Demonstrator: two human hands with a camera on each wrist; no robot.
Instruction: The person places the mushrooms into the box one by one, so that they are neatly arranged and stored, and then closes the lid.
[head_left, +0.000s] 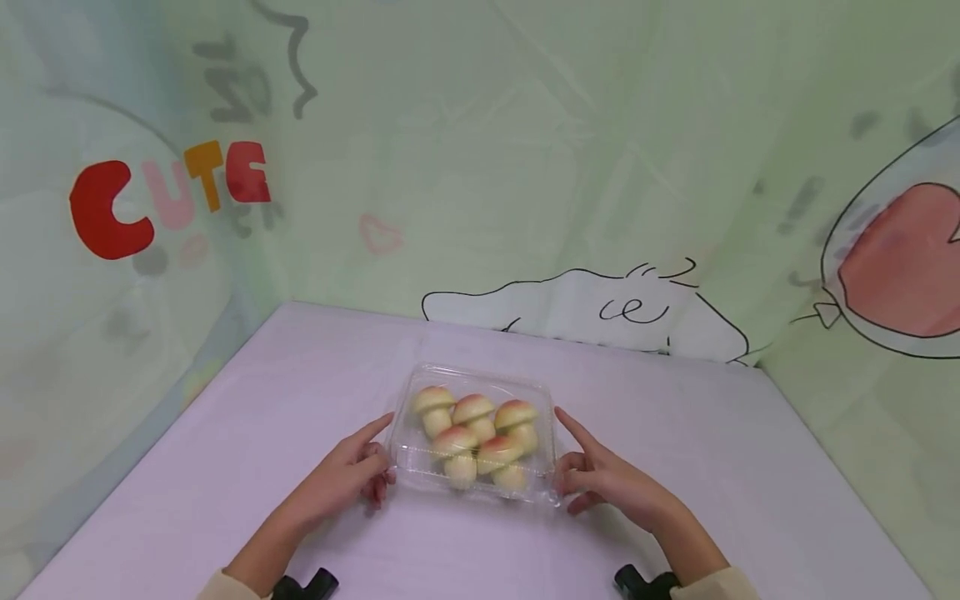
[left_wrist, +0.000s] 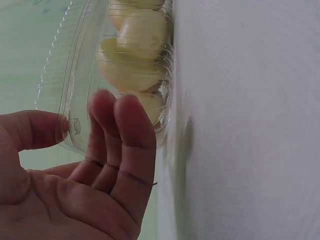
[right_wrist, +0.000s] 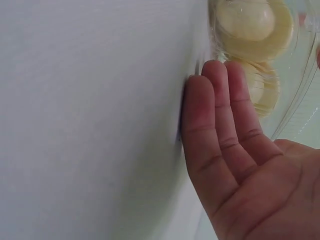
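Observation:
A clear plastic clamshell box point(head_left: 480, 475) with its lid down stands on the lilac tabletop. Inside lie several mushroom-shaped pieces point(head_left: 453, 442), pale yellow with reddish caps. At the box's left side is my left hand point(head_left: 348, 471), its index finger stretched along the edge; in the left wrist view the thumb point(left_wrist: 42, 129) meets the lid's rim and the other fingers bend loosely beside the wall. My right hand point(head_left: 611, 479) is at the opposite side, index finger pointing along that edge. In the right wrist view its relaxed fingers point(right_wrist: 202, 112) lie low beside the box.
Fabric walls with printed drawings and the letters CUTE point(head_left: 112, 208) enclose the table point(head_left: 337, 350) at the back and both sides. Black straps point(head_left: 307, 583) sit at both wrists, near beige sleeves point(head_left: 228, 586).

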